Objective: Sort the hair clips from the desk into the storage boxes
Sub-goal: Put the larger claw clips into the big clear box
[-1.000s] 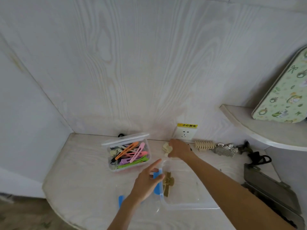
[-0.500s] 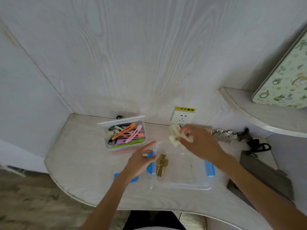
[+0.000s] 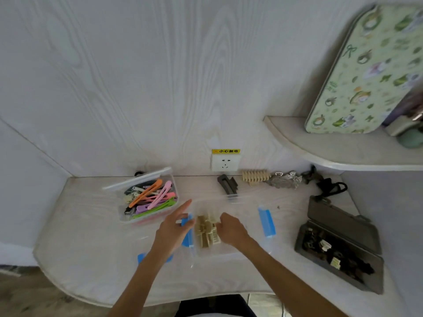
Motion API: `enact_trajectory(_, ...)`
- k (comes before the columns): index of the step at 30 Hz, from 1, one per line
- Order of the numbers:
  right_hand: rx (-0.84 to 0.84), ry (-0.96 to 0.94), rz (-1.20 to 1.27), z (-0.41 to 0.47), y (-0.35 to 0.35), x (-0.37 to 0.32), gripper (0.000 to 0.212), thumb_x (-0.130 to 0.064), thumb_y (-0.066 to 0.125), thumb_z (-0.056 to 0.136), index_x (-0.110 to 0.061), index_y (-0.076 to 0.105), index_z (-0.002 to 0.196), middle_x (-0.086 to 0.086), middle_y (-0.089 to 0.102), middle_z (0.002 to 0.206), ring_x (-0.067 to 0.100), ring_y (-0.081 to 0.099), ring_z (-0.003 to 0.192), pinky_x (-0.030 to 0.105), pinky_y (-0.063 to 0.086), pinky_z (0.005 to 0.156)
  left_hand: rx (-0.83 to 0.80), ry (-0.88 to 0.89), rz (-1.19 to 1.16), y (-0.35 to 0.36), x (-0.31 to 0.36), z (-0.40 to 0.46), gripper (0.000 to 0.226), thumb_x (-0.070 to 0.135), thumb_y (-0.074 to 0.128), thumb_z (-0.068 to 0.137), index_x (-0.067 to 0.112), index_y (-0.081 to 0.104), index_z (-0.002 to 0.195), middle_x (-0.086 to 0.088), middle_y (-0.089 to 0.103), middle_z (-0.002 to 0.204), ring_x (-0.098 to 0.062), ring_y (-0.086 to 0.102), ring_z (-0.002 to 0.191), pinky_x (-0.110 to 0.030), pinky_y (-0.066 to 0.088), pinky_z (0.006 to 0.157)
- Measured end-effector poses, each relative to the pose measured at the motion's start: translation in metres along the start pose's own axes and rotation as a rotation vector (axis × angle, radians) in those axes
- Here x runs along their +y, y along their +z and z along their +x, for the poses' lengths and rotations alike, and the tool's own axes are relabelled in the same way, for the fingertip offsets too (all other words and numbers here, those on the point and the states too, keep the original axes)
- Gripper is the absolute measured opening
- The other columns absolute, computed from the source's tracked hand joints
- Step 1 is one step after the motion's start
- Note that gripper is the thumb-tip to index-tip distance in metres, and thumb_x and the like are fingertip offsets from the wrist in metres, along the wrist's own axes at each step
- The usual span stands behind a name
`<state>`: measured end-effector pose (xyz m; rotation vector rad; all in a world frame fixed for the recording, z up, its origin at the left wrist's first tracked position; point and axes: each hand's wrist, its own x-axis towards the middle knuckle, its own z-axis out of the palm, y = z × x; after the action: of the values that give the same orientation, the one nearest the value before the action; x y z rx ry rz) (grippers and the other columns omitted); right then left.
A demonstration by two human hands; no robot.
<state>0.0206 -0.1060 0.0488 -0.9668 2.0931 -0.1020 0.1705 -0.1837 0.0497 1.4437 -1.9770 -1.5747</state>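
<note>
Resting inside the clear box [image 3: 231,197] near the desk's front edge, the right hand [image 3: 231,229] is grasping a cream clip [image 3: 211,229], while the left hand [image 3: 171,227] is hovering, fingers spread and released.

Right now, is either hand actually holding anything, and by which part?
The right hand is at a cream claw clip inside the clear storage box, fingers at its right edge; whether it grips cannot be told. The left hand holds nothing.
</note>
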Motion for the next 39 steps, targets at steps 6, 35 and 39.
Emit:
enact_trajectory(6, -0.083, -0.077, -0.085, -0.020, -0.016, 0.006, 0.046, -0.049, 0.033, 0.096, -0.013, 0.046, 0.121, 0.007, 0.056, 0.122, 0.024, 0.054, 0.110, 0.033, 0.041, 0.089, 0.035, 0.055, 0.042, 0.006, 0.002, -0.008, 0.051, 0.022, 0.061, 0.089, 0.045, 0.039, 0.128, 0.003, 0.049, 0.136, -0.009, 0.051, 0.113, -0.039, 0.043, 0.101)
enact_trajectory(35, 0.467, -0.034, -0.208, 0.021, -0.121, 0.023, 0.025, -0.027, 0.046, 0.092, -0.005, 0.056, 0.101, 0.011, 0.063, 0.097, 0.029, 0.060, 0.092, 0.031, 0.042, 0.070, -0.055, 0.439, 0.988, 0.038, 0.033, -0.007, 0.024, 0.038, 0.053, 0.087, 0.028, 0.064, 0.107, 0.010, 0.067, 0.099, -0.007, 0.056, 0.100, -0.029, -0.013, 0.116)
enact_trajectory(39, 0.181, 0.154, -0.147, 0.052, -0.120, 0.022, 0.035, -0.027, 0.055, 0.089, -0.002, 0.053, 0.114, 0.011, 0.062, 0.097, 0.028, 0.064, 0.092, 0.035, 0.052, 0.082, -0.048, 0.454, 1.003, 0.037, 0.029, -0.006, 0.025, 0.041, 0.052, 0.087, 0.027, 0.064, 0.104, 0.010, 0.067, 0.097, -0.007, 0.057, 0.097, -0.033, -0.009, 0.118)
